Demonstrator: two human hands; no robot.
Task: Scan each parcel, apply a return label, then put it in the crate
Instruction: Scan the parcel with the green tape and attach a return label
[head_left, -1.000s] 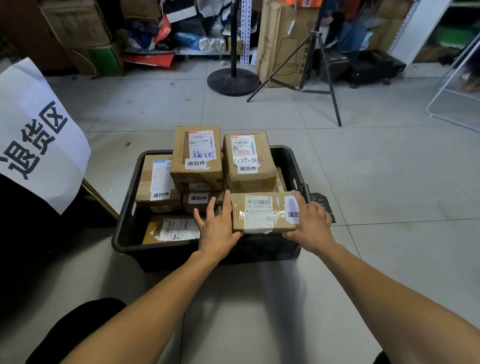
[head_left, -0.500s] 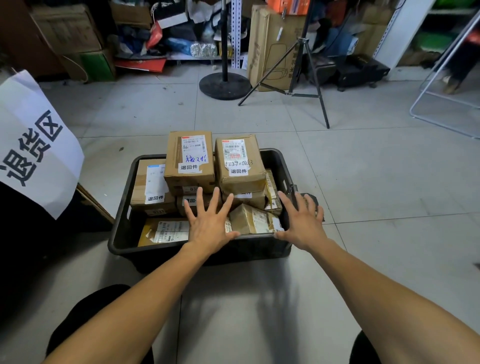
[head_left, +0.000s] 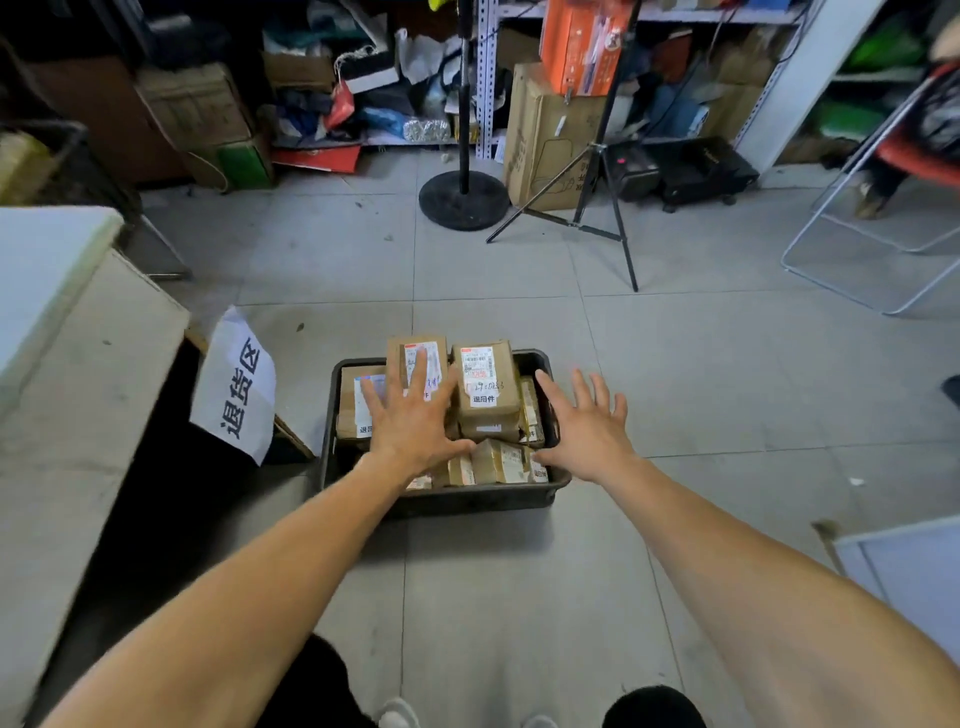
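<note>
Black crate (head_left: 470, 498), two spread hands

Black plastic crate (head_left: 441, 501) on grey tiled floor (head_left: 701, 395), packed with taped brown cardboard parcels (head_left: 485, 387) stacked above its rim; little room inside. Open floor right of and behind crate. Left side hemmed by white paper sign (head_left: 236, 387) and pale table (head_left: 67, 332). Black tripod (head_left: 605, 208) stands well behind.

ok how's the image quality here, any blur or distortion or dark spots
Head view: wide-angle bending at the edges, forearms stretched large; left hand and right hand slightly motion-blurred; labels on the parcels only partly legible; deep shadow beside the crate on the left.
</note>
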